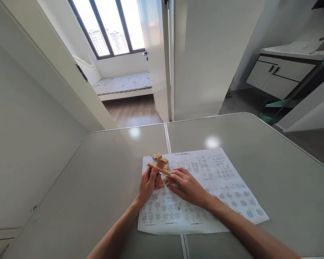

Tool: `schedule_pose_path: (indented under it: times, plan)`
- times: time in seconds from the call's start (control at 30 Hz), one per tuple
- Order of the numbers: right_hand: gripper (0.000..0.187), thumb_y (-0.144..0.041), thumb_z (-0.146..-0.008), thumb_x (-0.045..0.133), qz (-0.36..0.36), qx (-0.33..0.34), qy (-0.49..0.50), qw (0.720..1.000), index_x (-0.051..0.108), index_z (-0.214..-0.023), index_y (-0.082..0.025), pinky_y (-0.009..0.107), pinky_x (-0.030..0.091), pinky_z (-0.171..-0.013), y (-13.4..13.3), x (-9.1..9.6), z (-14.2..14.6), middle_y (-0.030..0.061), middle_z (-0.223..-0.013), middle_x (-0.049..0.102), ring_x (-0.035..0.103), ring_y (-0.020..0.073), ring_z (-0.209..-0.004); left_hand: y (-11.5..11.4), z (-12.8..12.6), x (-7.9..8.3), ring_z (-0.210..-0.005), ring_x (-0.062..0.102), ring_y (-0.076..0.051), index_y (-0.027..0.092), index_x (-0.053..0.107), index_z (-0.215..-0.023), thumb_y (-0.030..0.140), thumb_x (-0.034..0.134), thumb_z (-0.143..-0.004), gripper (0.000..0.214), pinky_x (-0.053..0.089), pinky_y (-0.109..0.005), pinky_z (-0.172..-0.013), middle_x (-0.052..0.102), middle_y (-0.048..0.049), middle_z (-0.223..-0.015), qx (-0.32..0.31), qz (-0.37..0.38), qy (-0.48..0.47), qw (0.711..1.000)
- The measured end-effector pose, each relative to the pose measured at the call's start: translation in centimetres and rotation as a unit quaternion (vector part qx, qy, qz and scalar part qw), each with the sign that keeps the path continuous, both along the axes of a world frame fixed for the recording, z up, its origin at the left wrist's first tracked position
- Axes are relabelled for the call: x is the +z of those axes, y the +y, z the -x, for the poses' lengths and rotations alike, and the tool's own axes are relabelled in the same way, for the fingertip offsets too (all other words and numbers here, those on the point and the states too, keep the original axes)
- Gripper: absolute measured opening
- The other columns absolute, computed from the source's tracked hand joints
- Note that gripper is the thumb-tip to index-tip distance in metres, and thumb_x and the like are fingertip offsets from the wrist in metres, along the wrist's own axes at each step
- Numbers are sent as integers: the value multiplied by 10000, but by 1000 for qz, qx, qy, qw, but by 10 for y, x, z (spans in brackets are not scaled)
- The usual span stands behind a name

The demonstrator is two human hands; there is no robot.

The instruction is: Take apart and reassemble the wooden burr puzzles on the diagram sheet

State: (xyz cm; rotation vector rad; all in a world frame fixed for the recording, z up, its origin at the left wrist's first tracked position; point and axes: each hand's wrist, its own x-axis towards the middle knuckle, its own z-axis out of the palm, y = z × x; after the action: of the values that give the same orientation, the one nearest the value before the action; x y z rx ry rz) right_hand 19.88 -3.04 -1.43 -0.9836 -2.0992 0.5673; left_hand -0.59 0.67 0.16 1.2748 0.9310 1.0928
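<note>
My left hand (147, 182) is closed around several light-brown wooden puzzle pieces (160, 165), with its thumb pressed on a long stick. A flat block stands up across that stick. From the other side, my right hand (187, 184) grips the stick's right end and the pieces below it, its fingers bent over them. How the lower pieces fit together is partly hidden by my fingers. Just beyond my hands, small wooden blocks (156, 156) lie on the printed sheet (205, 216). The sheet bears rows of small line drawings and print too small to read.
The grey-green table (102, 187) has a pale seam down its middle and a raised rim. Behind it are a white door (156, 54) and a bed (124, 82) under a window. A white sink cabinet (280, 72) stands at the far right.
</note>
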Motion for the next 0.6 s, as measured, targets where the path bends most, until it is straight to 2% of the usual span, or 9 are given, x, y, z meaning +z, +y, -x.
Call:
schedule_pose_path:
  times: [0.13,0.23,0.4,0.5,0.6]
  plan:
    - [328,-225,-986,684,23,-1,-13,1000,603,-1303,-223,514,571,-936,-2,0,0,127,-1187,678,579,319,-1126,-3,-3,1,-370,299,-59,202,532,-965,627,582,-995,430,352,-173,-404,384,130,-471,-23,-5,5,1000]
    - [267,-238,-985,701,31,-2,-3,1000,627,-1240,-219,501,561,-931,-2,1,0,118,-1155,686,580,310,-1105,-4,-3,6,-377,295,-60,201,538,-1046,625,563,-1008,427,356,-172,-417,390,132,-477,-22,0,5,1000]
    - [68,-260,-1041,637,40,4,35,999,655,-1095,-222,420,562,-854,-1,4,-1,86,-1027,705,615,263,-1002,0,0,11,-383,333,-61,211,506,-954,660,577,-985,456,326,-171,-406,426,111,-507,4,2,-11,1000]
    - [93,-269,-1067,591,42,1,48,998,655,-1113,-221,387,572,-820,0,2,-2,90,-1049,690,632,242,-973,2,1,9,-389,338,-62,214,465,-874,650,574,-994,465,322,-175,-410,421,104,-500,19,8,-21,1000]
    - [131,-279,-1072,574,1,-24,4,1000,661,-1147,-216,423,574,-830,0,-1,-1,111,-1080,670,618,265,-989,4,1,7,-385,323,-60,214,441,-839,644,551,-1008,475,298,-175,-404,413,101,-483,25,20,-30,999]
